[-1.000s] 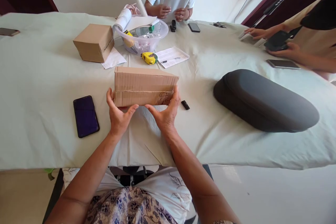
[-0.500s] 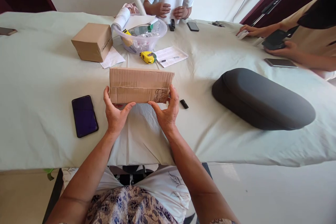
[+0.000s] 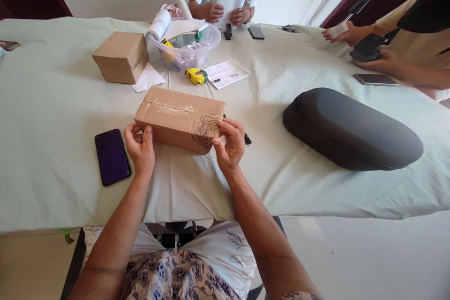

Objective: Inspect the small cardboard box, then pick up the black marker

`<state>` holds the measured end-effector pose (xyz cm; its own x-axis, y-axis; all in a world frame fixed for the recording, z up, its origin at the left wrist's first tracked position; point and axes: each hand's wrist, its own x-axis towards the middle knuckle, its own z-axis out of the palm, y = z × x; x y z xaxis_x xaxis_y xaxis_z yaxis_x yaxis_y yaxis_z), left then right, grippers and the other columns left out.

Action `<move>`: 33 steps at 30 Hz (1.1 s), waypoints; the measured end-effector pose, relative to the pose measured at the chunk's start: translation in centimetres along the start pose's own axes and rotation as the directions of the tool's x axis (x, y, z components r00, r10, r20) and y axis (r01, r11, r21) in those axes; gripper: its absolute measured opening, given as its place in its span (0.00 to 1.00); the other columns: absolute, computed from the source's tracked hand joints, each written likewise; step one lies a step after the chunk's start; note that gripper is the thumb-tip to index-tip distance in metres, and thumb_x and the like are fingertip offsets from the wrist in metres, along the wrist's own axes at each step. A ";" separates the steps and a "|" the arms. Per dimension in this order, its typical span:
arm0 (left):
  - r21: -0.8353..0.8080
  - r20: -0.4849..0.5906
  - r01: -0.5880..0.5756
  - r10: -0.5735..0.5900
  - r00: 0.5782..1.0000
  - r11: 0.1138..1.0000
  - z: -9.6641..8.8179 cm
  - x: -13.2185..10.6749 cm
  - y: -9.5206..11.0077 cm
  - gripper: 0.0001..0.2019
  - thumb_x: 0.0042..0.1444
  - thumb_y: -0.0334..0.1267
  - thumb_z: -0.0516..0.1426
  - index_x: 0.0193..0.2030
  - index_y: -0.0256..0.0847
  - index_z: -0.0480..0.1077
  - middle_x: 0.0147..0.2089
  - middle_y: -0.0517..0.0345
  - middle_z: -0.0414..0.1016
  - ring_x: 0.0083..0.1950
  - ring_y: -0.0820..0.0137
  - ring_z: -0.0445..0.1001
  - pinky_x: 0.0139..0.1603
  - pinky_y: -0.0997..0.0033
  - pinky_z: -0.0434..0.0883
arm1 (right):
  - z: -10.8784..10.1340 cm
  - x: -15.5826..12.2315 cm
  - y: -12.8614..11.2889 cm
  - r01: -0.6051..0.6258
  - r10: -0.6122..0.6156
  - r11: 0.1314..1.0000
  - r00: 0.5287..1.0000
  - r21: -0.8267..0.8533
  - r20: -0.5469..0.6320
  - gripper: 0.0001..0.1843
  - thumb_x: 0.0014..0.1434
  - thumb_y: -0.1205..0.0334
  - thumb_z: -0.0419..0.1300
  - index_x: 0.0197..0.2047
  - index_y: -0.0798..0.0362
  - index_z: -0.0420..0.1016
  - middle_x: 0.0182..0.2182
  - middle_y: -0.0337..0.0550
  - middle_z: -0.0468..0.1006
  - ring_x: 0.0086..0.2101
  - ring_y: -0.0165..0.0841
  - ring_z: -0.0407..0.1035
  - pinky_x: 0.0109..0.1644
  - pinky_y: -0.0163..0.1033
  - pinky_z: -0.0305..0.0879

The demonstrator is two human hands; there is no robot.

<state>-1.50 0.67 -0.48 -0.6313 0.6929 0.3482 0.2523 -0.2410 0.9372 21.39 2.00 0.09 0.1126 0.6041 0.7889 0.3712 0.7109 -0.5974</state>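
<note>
Currently my left hand (image 3: pixel 140 147) and right hand (image 3: pixel 230 143) each clamp one near corner of the cardboard box (image 3: pixel 176 119), fingers closed on it. The box sits tilted, low over the table cloth (image 3: pixel 52 117), between the dark phone (image 3: pixel 111 155) and a small black object (image 3: pixel 248 138). Risk, as I judge it: a corner-only grip may slip and drop the box onto either item.

Both forearms extended forward across the table (image 3: pixel 316 187) near edge, converging slightly. Left hand (image 3: pixel 139 147): thumb pointing up, fingers curled, gripping. Right hand (image 3: pixel 230 146): wrist raised, thumb and fingers pinched in a grip.
</note>
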 end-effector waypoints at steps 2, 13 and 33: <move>0.016 0.001 0.013 -0.013 1.000 1.000 0.0 0.1 -0.1 0.33 0.51 0.68 0.61 0.49 0.40 0.66 0.43 0.55 0.71 0.30 0.76 0.72 0.31 0.74 0.70 | 0.1 0.0 0.0 -0.031 0.031 0.999 0.999 -0.010 -0.006 0.20 0.65 0.43 0.58 0.53 0.46 0.75 0.48 0.49 0.73 0.43 0.38 0.71 0.38 0.43 0.73; 0.140 0.116 -0.135 0.120 0.986 0.981 0.1 -0.7 -0.2 0.38 0.60 0.64 0.57 0.69 0.44 0.58 0.63 0.40 0.69 0.42 0.69 0.76 0.37 0.72 0.74 | 0.2 -0.3 -0.7 0.017 -0.016 0.999 0.999 -0.033 0.038 0.20 0.66 0.43 0.56 0.53 0.45 0.76 0.45 0.49 0.72 0.41 0.39 0.70 0.36 0.44 0.72; 0.154 0.367 -0.695 0.612 0.700 0.702 1.4 -3.5 1.7 0.30 0.58 0.55 0.63 0.63 0.42 0.69 0.68 0.37 0.55 0.67 0.50 0.65 0.57 0.56 0.72 | 2.7 -1.6 -3.3 -0.017 0.017 1.000 1.000 0.000 0.018 0.13 0.65 0.51 0.63 0.47 0.49 0.77 0.20 0.33 0.73 0.19 0.26 0.63 0.23 0.34 0.65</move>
<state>2.18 -1.19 -0.10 -0.0184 0.5871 0.8093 0.7290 -0.5461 0.4127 17.50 -0.41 0.41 0.1018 0.6225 0.7760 0.3697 0.7005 -0.6104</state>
